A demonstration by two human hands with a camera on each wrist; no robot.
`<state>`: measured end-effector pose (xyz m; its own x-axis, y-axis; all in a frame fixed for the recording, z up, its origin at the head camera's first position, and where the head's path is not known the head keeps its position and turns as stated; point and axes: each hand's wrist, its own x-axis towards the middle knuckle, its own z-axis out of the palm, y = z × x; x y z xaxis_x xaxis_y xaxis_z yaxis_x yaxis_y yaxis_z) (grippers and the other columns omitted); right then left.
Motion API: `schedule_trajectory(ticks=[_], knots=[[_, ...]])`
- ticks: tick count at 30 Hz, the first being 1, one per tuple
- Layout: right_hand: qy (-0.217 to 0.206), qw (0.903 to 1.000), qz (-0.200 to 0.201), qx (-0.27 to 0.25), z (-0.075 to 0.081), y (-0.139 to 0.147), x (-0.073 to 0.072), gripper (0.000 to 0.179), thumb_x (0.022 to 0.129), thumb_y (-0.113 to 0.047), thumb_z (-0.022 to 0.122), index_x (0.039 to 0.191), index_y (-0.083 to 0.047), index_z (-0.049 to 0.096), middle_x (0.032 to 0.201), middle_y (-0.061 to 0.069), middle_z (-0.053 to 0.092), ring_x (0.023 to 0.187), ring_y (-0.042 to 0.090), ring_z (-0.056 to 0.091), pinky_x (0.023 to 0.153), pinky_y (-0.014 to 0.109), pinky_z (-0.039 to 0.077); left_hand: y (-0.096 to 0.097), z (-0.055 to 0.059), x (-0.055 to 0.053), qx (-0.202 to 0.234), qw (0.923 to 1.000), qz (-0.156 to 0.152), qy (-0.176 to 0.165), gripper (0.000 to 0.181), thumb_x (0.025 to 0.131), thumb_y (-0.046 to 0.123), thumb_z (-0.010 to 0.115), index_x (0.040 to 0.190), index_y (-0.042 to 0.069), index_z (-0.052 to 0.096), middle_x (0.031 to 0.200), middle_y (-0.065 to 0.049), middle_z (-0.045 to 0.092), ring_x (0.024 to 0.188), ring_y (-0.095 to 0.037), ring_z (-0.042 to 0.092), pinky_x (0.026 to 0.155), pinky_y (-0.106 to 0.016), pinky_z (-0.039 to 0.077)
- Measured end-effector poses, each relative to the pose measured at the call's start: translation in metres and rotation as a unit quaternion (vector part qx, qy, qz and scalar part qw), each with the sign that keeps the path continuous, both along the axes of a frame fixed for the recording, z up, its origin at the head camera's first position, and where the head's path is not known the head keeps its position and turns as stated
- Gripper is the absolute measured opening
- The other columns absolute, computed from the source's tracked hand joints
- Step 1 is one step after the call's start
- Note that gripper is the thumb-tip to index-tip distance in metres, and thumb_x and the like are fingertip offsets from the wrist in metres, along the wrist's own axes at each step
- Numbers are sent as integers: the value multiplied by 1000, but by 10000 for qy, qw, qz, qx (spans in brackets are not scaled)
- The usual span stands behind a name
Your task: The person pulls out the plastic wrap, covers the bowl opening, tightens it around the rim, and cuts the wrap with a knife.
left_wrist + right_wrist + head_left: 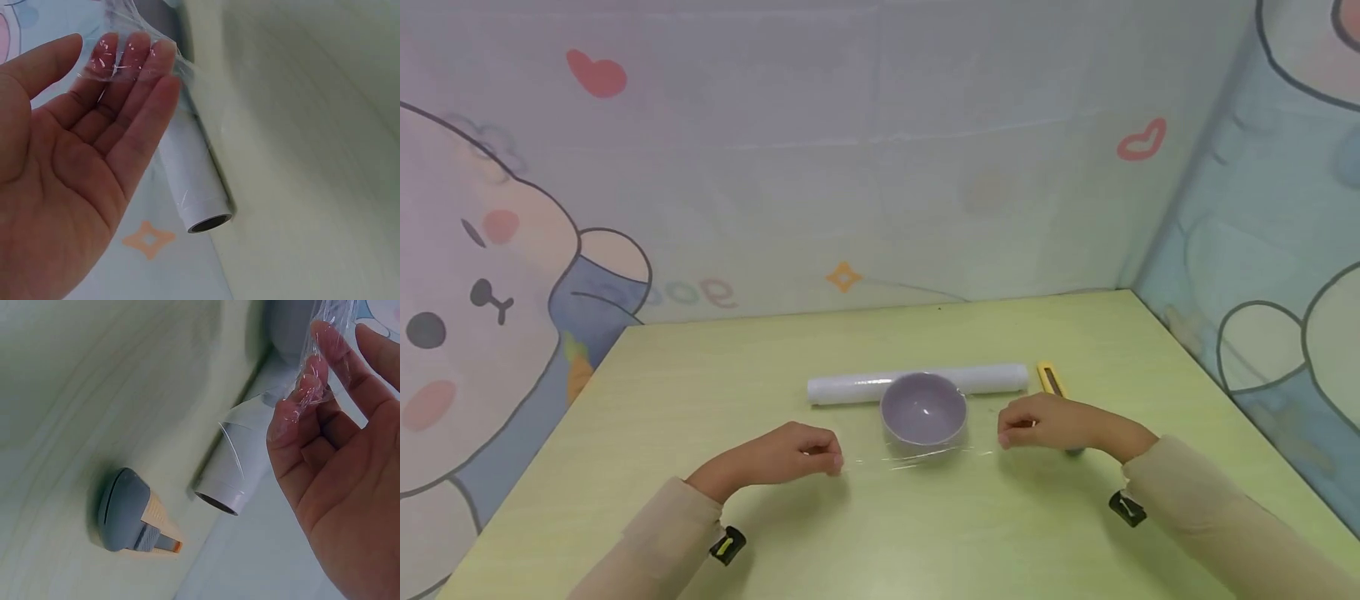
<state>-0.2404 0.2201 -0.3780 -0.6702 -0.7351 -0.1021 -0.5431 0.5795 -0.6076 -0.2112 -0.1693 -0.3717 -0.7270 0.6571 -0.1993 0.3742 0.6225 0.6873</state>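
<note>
A small lilac bowl stands mid-table in the head view. Clear plastic wrap stretches over its near side, between both hands. My left hand is left of the bowl. In the left wrist view its loosely bent fingertips touch the plastic wrap, with the thumb apart from them. To the bowl's right, my right hand has the wrap's other side. Plastic wrap clings, bunched, over its bent fingers in the right wrist view, and the thumb stands away from them.
Behind the bowl lies a white roll of wrap, crosswise on the table. A yellow and grey cutter lies right of the roll, partly hidden by my right hand. Printed cloth hangs along the table's back and sides.
</note>
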Motion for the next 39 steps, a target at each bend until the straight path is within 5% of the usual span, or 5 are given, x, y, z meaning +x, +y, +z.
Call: schedule_trajectory(ticks=[13, 23, 30, 39], knots=[[-158, 9995, -236, 130, -9, -8, -6, 10, 89, -23, 59, 84, -16, 63, 79, -9, 55, 71, 3, 45, 65, 21, 41, 8, -18, -15, -64, 9985, 198, 506, 8, 88, 17, 60, 83, 13, 65, 76, 7, 60, 70, -5, 49, 64, -21, 42], [539, 9957, -668, 344, -21, -14, -14, 8, 88, -13, 60, 93, -9, 56, 72, -5, 50, 65, 5, 42, 61, 21, 37, 23, -28, -27, -110, 9933, 540, 1015, 9, 83, 11, 64, 91, 9, 60, 81, 3, 64, 75, -6, 54, 68, -20, 45], [617, 9930, -862, 522, -25, -23, -17, 17, 86, -13, 61, 100, -5, 55, 75, -2, 52, 66, 8, 44, 62, 23, 38, 33, -32, -36, -407, 9896, 595, 1244, 13, 81, 9, 65, 92, 7, 60, 81, 0, 63, 76, -8, 54, 68, -22, 44], [1207, 9893, -727, 376, -30, -29, -24, 9, 87, -9, 58, 80, -12, 63, 76, -5, 58, 68, 4, 45, 64, 22, 40, 38, -35, -41, -539, 9866, 517, 1453, 9, 84, 11, 63, 91, 8, 64, 86, 0, 66, 80, -9, 57, 73, -24, 47]])
